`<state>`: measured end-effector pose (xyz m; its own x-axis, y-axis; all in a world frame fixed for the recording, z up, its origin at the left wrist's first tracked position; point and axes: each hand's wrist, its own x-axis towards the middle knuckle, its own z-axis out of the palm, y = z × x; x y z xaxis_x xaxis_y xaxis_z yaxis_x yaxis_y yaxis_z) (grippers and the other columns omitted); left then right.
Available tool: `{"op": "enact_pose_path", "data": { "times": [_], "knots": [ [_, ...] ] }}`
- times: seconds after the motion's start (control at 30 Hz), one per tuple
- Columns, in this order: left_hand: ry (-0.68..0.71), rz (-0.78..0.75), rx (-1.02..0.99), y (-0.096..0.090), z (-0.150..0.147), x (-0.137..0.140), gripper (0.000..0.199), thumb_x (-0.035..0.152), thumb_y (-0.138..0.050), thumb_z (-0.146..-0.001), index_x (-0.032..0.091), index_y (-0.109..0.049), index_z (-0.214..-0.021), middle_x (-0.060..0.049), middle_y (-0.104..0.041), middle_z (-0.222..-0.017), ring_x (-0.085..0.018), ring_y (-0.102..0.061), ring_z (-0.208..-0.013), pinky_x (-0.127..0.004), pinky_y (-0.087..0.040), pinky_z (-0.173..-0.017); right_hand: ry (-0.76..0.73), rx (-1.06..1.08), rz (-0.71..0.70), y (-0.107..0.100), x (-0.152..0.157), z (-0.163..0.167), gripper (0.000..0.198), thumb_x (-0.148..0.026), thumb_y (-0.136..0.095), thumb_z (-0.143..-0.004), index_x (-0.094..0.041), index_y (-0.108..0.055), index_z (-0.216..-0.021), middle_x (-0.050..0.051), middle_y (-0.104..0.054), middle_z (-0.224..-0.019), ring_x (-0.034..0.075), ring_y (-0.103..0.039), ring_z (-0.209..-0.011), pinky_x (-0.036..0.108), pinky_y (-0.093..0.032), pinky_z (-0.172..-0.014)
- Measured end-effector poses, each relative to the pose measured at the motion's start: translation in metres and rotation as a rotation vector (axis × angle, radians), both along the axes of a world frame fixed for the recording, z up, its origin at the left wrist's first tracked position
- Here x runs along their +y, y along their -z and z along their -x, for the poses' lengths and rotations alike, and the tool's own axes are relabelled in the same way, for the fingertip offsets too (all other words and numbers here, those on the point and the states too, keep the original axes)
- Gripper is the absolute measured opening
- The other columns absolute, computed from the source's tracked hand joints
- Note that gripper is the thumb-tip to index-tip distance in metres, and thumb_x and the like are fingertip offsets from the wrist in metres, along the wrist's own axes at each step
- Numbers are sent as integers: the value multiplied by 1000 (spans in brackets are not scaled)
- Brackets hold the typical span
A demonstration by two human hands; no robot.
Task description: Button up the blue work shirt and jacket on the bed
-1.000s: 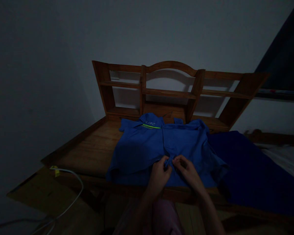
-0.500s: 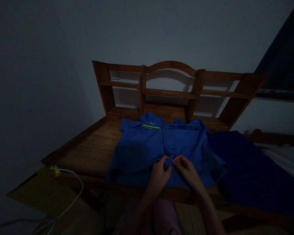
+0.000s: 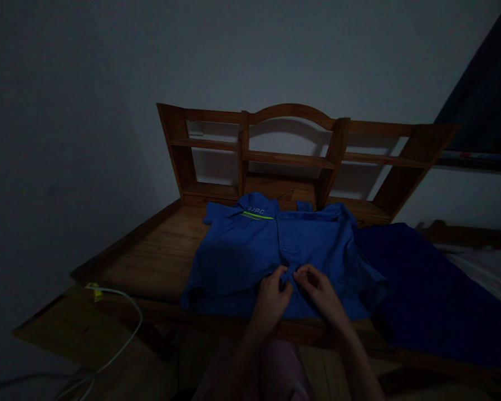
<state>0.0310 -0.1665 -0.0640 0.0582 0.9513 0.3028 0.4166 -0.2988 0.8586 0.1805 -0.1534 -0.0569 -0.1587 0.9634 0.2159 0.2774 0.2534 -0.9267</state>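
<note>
A blue short-sleeved work shirt (image 3: 237,250) lies spread on a wooden desk (image 3: 154,250), its collar toward the back. It carries pale lettering and a yellow-green stripe on the chest. Along its front opening, near the lower hem, my left hand (image 3: 273,295) pinches one edge of the cloth. My right hand (image 3: 317,287) is close beside it, fingertips closed on the same bunched bit of the shirt front. Whether a button sits between the fingers is too dark and small to make out.
A wooden shelf rack (image 3: 288,161) stands along the desk's back, against the wall. Dark blue cloth (image 3: 434,295) covers the right side. A white cable (image 3: 137,314) loops over a yellowish board (image 3: 70,328) at the left. My legs (image 3: 281,367) are below the front edge.
</note>
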Motion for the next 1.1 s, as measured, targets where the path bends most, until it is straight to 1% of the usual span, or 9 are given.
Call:
{"op": "enact_pose_path", "data": {
  "times": [0.2,0.33,0.43,0.53,0.6,0.77,0.9,1.1],
  "knots": [
    [9,16,-22,3,0,1,26,17,-47,-82,21,-59,-104,-3,-64,-82,-16,-60,-76,-23,-43,-66,9,31,13,0,-1,1,27,-45,-56,-82,-18,-55,-80,0,-53,-73,13,-49,-69,22,-39,-63],
    [35,30,-46,6,1,2,26,20,-48,-83,21,-58,-107,-2,-65,-79,-16,-61,-74,-23,-45,-67,16,26,11,-1,0,0,27,-46,-55,-82,-18,-55,-79,0,-52,-71,13,-48,-67,23,-39,-61],
    [38,24,-36,7,2,2,25,21,-50,-83,22,-58,-106,-2,-65,-82,-16,-61,-76,-24,-45,-68,8,30,19,-1,0,0,27,-45,-55,-82,-18,-55,-79,0,-52,-70,13,-48,-66,23,-39,-60],
    [36,15,-32,9,2,3,27,22,-49,-84,23,-57,-110,-3,-65,-87,-17,-61,-81,-24,-45,-70,16,55,30,-1,0,1,27,-45,-54,-82,-18,-56,-83,1,-53,-71,14,-50,-66,24,-41,-61],
    [25,16,-34,10,2,3,31,22,-49,-84,23,-55,-114,-4,-64,-87,-18,-61,-82,-25,-45,-70,26,70,31,0,0,1,27,-45,-54,-82,-18,-56,-86,1,-55,-75,14,-51,-68,24,-42,-62],
    [-4,21,-42,8,2,2,36,20,-49,-83,22,-52,-119,-1,-58,-73,-16,-58,-72,-24,-43,-67,8,62,27,1,0,0,26,-44,-52,-83,-19,-58,-87,2,-57,-77,14,-52,-69,24,-42,-62],
    [-39,23,-50,3,3,0,37,20,-51,-81,22,-52,-118,3,-49,-63,-13,-52,-62,-21,-39,-61,3,45,23,2,1,-1,27,-44,-52,-83,-19,-59,-88,2,-59,-77,14,-53,-67,24,-42,-62],
    [-25,17,-92,0,3,-1,36,17,-50,-80,24,-52,-116,6,-40,-58,-10,-45,-56,-20,-35,-59,0,24,14,0,0,-2,28,-44,-50,-84,-18,-60,-89,2,-60,-77,14,-53,-68,24,-42,-62]
  ]
}}
